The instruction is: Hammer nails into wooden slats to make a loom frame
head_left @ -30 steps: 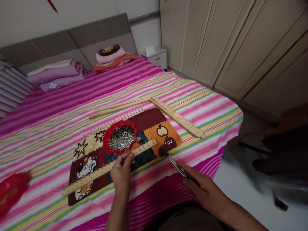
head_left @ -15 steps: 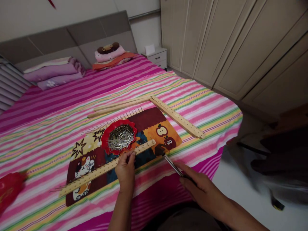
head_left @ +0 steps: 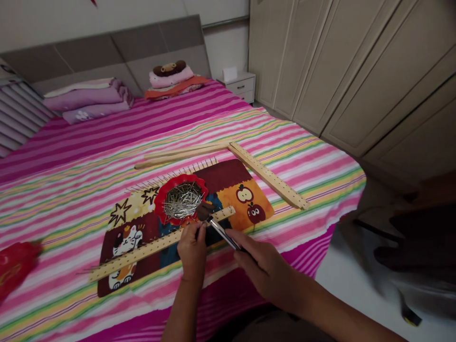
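Note:
My right hand (head_left: pixel 258 261) is closed round the handle of a hammer (head_left: pixel 225 234). The dark head of that hammer is over a long, narrow wooden strip (head_left: pixel 153 248), right beside the fingertips of my left hand (head_left: pixel 192 242). Thumb and fingers of this left hand are pinched at the strip on a nail, which is mostly hidden. Rows of holes or nail points run along the strip, and nails stick out of it. Behind it, a red scalloped bowl (head_left: pixel 159 202) holds a heap of loose nails (head_left: pixel 183 200). Strip and bowl rest on a patterned mat (head_left: pixel 219 171).
Another wooden strip (head_left: pixel 269 175) lies right of the mat, meeting thin wooden pieces (head_left: pixel 185 153) behind it. Upright nails line a strip at the mat's back edge (head_left: pixel 171 175). A red bag-like thing (head_left: pixel 17 268) lies left on the striped bedspread (head_left: pixel 320 166). Folded bedding (head_left: pixel 89 99) is farther back.
The hammer has swung left and slightly up, from beside the strip's right end to over the strip at my left fingertips. My left hand keeps its pinch; the whole view has shifted slightly.

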A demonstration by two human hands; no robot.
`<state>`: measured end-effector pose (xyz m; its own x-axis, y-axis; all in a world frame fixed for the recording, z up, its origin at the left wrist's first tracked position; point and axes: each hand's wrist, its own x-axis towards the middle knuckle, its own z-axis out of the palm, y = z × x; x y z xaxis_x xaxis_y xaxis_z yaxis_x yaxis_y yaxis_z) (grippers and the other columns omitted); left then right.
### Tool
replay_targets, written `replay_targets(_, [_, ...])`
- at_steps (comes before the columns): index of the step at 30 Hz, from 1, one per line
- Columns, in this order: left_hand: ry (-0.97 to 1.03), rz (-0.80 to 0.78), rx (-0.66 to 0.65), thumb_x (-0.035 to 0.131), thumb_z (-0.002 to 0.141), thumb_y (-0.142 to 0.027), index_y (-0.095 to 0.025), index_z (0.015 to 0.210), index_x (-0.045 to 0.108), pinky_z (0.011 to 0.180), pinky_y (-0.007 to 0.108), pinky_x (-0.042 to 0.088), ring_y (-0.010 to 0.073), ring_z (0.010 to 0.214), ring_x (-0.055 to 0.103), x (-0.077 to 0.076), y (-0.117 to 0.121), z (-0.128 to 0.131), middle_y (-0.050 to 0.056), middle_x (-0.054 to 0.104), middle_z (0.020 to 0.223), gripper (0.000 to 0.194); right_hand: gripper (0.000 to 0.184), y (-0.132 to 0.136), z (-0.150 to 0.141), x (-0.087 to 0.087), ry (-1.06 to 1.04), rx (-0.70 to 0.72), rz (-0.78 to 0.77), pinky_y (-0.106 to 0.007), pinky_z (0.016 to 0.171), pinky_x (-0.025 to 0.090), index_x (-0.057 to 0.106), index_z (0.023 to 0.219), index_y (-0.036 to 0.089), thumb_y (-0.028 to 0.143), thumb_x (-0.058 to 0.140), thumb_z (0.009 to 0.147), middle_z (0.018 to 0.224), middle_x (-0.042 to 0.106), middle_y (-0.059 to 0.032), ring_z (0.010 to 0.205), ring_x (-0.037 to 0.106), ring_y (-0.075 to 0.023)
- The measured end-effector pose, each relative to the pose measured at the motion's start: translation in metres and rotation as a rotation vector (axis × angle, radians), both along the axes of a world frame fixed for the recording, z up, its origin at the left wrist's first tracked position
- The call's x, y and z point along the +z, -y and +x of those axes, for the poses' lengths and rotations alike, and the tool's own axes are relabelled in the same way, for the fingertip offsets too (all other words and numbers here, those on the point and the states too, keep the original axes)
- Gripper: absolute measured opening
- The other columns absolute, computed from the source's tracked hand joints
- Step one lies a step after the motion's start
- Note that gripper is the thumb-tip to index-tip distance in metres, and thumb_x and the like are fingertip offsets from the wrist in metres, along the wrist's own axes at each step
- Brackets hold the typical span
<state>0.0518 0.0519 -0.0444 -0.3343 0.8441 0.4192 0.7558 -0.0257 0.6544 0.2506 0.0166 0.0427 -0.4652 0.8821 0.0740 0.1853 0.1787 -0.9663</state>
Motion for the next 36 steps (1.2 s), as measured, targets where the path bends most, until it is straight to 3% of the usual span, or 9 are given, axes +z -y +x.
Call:
replay_targets(4, [-0.021, -0.035, -0.009, 0.052, 0.083, -0.033, -0.021, 0.07, 0.062, 0.067, 0.025, 0.043, 0.0141, 0.067, 0.056, 0.003, 0.0, 0.001, 0.001, 0.059, 0.069, 0.02, 0.044, -0.005, -0.006, -0.002, 0.007, 0.027, 0.069, -0.032, 0.089, 0.047, 0.047, 0.136, 0.023, 0.013, 0.042, 0.093, 0.112, 0.067, -0.0076, 0.102, 0.063, -0.0195])
replay_targets(9, [0.009, -0.092, 0.001, 0.052, 0.08, -0.03, -0.022, 0.075, 0.064, 0.07, 0.026, 0.043, 0.016, 0.072, 0.057, 0.004, -0.001, 0.001, 0.002, 0.061, 0.072, 0.016, 0.044, 0.004, 0.005, 0.005, 0.095, 0.031, -0.033, -0.032, 0.082, 0.05, 0.045, 0.14, 0.027, 0.02, 0.04, 0.096, 0.098, 0.072, -0.0038, 0.084, 0.066, -0.0182])
replay_targets(12, [0.05, -0.111, 0.0, 0.053, 0.078, -0.032, -0.023, 0.079, 0.066, 0.073, 0.029, 0.045, 0.0183, 0.077, 0.06, 0.005, 0.001, 0.001, 0.004, 0.066, 0.079, 0.016, 0.046, 0.014, 0.023, 0.006, 0.158, 0.048, -0.058, -0.033, 0.086, 0.05, 0.043, 0.141, 0.03, 0.024, 0.042, 0.096, 0.095, 0.072, -0.0018, 0.086, 0.066, -0.0192])
replay_targets(15, [0.026, -0.09, 0.01, 0.054, 0.078, -0.036, -0.024, 0.083, 0.068, 0.075, 0.029, 0.047, 0.019, 0.079, 0.062, 0.013, 0.008, -0.005, 0.004, 0.068, 0.084, 0.019, 0.045, 0.025, 0.042, -0.01, 0.156, 0.056, -0.057, -0.03, 0.085, 0.051, 0.044, 0.14, 0.032, 0.025, 0.042, 0.096, 0.11, 0.07, -0.0021, 0.094, 0.065, -0.0198])
replay_targets(18, [-0.06, -0.06, 0.063, 0.054, 0.08, -0.04, -0.023, 0.084, 0.068, 0.074, 0.029, 0.047, 0.0181, 0.076, 0.062, 0.03, 0.009, -0.02, 0.004, 0.069, 0.084, 0.023, 0.045, 0.033, 0.054, -0.035, 0.166, 0.022, -0.094, -0.027, 0.078, 0.053, 0.044, 0.14, 0.029, 0.025, 0.039, 0.096, 0.105, 0.071, -0.0022, 0.087, 0.067, -0.0186])
replay_targets(23, [-0.264, -0.218, 0.088, 0.054, 0.077, -0.03, -0.022, 0.086, 0.071, 0.077, 0.03, 0.046, 0.0205, 0.083, 0.062, 0.056, -0.026, -0.054, 0.006, 0.069, 0.089, 0.021, 0.045, 0.036, 0.056, -0.056, 0.168, -0.02, -0.115, -0.027, 0.074, 0.054, 0.042, 0.141, 0.024, 0.024, 0.037, 0.096, 0.097, 0.072, -0.0025, 0.083, 0.067, -0.0181])
replay_targets(28, [-0.482, -0.592, -0.056, 0.061, 0.067, -0.019, -0.025, 0.076, 0.072, 0.068, 0.026, 0.043, 0.019, 0.074, 0.062, 0.056, -0.07, -0.069, 0.004, 0.07, 0.083, 0.016, 0.046, 0.034, 0.053, -0.05, 0.171, -0.021, -0.123, -0.028, 0.076, 0.054, 0.042, 0.142, 0.024, 0.025, 0.037, 0.096, 0.101, 0.072, -0.0026, 0.085, 0.067, -0.0183])
replay_targets(32, [-0.545, -0.638, -0.092, 0.061, 0.065, -0.019, -0.025, 0.067, 0.07, 0.062, 0.024, 0.039, 0.017, 0.07, 0.06, 0.055, -0.079, -0.069, 0.003, 0.069, 0.075, 0.011, 0.045, 0.035, 0.053, -0.05, 0.178, -0.037, -0.125, -0.027, 0.075, 0.054, 0.044, 0.141, 0.024, 0.027, 0.039, 0.096, 0.1, 0.072, -0.0028, 0.084, 0.067, -0.0187])
replay_targets(36, [-0.418, -0.575, -0.085, 0.06, 0.069, -0.028, -0.024, 0.065, 0.069, 0.063, 0.024, 0.04, 0.0163, 0.067, 0.059, 0.056, -0.075, -0.075, 0.002, 0.068, 0.072, 0.01, 0.045, 0.036, 0.053, -0.053, 0.152, -0.054, -0.112, -0.027, 0.075, 0.054, 0.045, 0.14, 0.025, 0.027, 0.039, 0.096, 0.098, 0.073, -0.0026, 0.083, 0.068, -0.0191])
